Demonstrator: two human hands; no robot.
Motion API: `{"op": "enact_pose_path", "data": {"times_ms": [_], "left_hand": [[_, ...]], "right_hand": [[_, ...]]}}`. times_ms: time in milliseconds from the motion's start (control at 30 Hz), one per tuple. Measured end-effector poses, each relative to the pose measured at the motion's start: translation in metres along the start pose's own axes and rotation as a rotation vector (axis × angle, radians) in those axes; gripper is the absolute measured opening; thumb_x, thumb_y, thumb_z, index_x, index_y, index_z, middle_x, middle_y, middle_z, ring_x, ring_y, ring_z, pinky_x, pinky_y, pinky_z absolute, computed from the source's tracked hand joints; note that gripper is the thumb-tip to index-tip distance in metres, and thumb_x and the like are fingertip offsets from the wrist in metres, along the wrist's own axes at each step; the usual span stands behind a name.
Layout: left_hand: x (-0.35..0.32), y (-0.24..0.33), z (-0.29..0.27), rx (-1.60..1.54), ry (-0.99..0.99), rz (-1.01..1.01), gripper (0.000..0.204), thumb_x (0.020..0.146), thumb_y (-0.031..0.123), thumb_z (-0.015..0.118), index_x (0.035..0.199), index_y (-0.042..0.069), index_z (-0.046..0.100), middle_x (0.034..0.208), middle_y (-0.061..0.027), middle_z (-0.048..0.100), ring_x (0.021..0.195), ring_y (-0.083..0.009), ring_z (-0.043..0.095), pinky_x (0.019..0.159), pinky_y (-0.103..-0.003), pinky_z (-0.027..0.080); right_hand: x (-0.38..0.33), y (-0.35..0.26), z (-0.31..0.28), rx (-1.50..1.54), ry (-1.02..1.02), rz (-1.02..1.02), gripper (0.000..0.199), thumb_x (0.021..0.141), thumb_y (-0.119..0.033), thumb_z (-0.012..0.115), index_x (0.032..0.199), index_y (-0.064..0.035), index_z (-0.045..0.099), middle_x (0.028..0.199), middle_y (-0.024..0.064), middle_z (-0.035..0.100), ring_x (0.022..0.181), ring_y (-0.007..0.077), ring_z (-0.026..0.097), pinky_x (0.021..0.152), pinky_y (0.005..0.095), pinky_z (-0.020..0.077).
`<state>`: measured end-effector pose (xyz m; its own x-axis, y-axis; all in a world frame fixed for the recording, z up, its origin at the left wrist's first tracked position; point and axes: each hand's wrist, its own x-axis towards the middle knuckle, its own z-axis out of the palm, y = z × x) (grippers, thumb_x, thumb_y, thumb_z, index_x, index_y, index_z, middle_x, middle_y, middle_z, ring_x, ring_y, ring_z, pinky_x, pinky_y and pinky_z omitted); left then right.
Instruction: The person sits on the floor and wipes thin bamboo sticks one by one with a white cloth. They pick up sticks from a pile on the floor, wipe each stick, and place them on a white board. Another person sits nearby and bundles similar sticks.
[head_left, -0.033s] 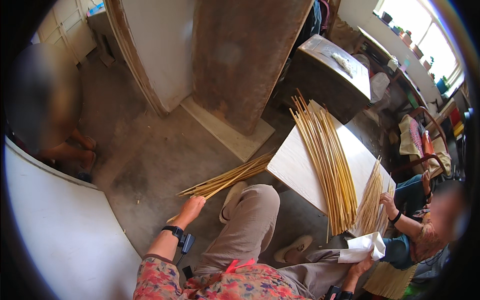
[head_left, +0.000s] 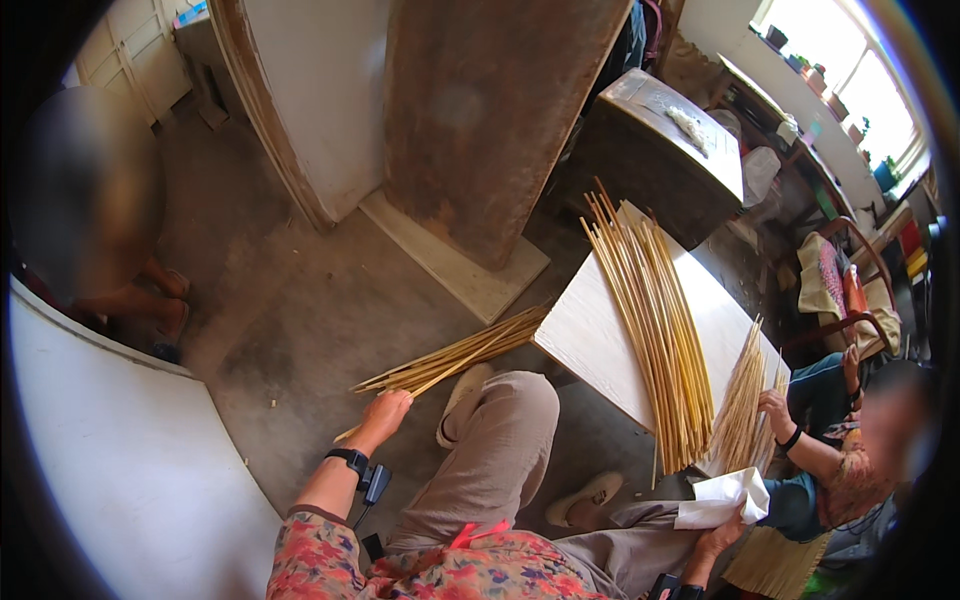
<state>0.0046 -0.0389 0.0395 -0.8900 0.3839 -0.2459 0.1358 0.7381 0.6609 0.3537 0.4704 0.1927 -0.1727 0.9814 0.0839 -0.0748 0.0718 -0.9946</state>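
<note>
My left hand (head_left: 383, 418) is closed round a thin yellow stalk (head_left: 450, 370) that slants up and away from the fist. Beside it a loose bundle of similar stalks (head_left: 503, 338) lies low by the white board's near-left corner. On my right, my right hand (head_left: 722, 537) grips a crumpled white cloth (head_left: 722, 500) above my leg; some of its fingers are hidden behind the cloth. A large row of long yellow stalks (head_left: 655, 340) rests across the white board (head_left: 590, 310) in front of me.
At right a co-worker's hand (head_left: 775, 412) touches a fan of pale, thin stalks (head_left: 738, 405). A dark cabinet (head_left: 650, 150) stands beyond the board, and a brown panel (head_left: 470, 120) rises ahead. A white surface (head_left: 120, 450) fills the lower left; another person sits at far left.
My hands, the stalk and the cloth stay nearly where they were. A pale strand now shows near the co-worker's raised hand.
</note>
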Motion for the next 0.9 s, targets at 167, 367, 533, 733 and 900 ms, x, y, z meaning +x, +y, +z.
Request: {"op": "enact_pose_path", "data": {"times_ms": [167, 367, 533, 733, 900], "left_hand": [[0.048, -0.009, 0.033, 0.052, -0.055, -0.008, 0.022, 0.084, 0.027, 0.046, 0.085, 0.007, 0.057, 0.086, -0.0169, 0.058, 0.083, -0.0357, 0.054, 0.069, -0.045, 0.043], [0.093, -0.037, 0.06, 0.073, -0.062, 0.025, 0.021, 0.081, 0.026, 0.05, 0.086, 0.007, 0.058, 0.086, -0.0191, 0.057, 0.083, -0.0373, 0.054, 0.07, -0.046, 0.043], [0.11, -0.057, 0.068, 0.247, -0.04, -0.01, 0.015, 0.077, 0.013, 0.048, 0.083, 0.003, 0.057, 0.087, -0.0186, 0.058, 0.083, -0.0373, 0.055, 0.072, -0.045, 0.044], [0.119, -0.072, 0.086, 0.406, -0.054, 0.041, 0.014, 0.077, 0.009, 0.046, 0.08, 0.002, 0.057, 0.086, -0.0164, 0.059, 0.089, -0.0325, 0.055, 0.077, -0.044, 0.04], [0.122, -0.059, 0.092, 0.388, 0.077, 0.093, 0.017, 0.075, 0.003, 0.046, 0.086, 0.005, 0.058, 0.091, -0.014, 0.058, 0.092, -0.0282, 0.053, 0.079, -0.04, 0.038]], "right_hand": [[-0.031, -0.028, 0.04, -0.081, -0.294, -0.224, 0.034, 0.084, -0.024, 0.056, 0.112, -0.0055, 0.051, 0.108, 0.006, 0.054, 0.091, 0.0193, 0.053, 0.081, 0.0335, 0.0437], [-0.03, -0.027, 0.062, -0.283, -0.256, -0.26, 0.037, 0.084, -0.028, 0.055, 0.112, -0.0047, 0.05, 0.106, 0.0061, 0.054, 0.089, 0.0182, 0.052, 0.079, 0.032, 0.0431], [-0.02, -0.021, 0.064, -0.365, -0.206, -0.205, 0.039, 0.084, -0.029, 0.055, 0.113, -0.0045, 0.049, 0.106, 0.0058, 0.054, 0.089, 0.0178, 0.052, 0.079, 0.0317, 0.0432], [-0.014, -0.013, 0.057, -0.409, -0.155, -0.171, 0.041, 0.083, -0.031, 0.055, 0.114, -0.0042, 0.048, 0.105, 0.0055, 0.054, 0.089, 0.0172, 0.052, 0.078, 0.0314, 0.0433], [0.002, -0.002, 0.018, -0.458, 0.027, -0.101, 0.038, 0.084, -0.026, 0.055, 0.115, -0.0051, 0.048, 0.112, 0.0042, 0.05, 0.098, 0.0175, 0.048, 0.087, 0.0318, 0.0386]]}}
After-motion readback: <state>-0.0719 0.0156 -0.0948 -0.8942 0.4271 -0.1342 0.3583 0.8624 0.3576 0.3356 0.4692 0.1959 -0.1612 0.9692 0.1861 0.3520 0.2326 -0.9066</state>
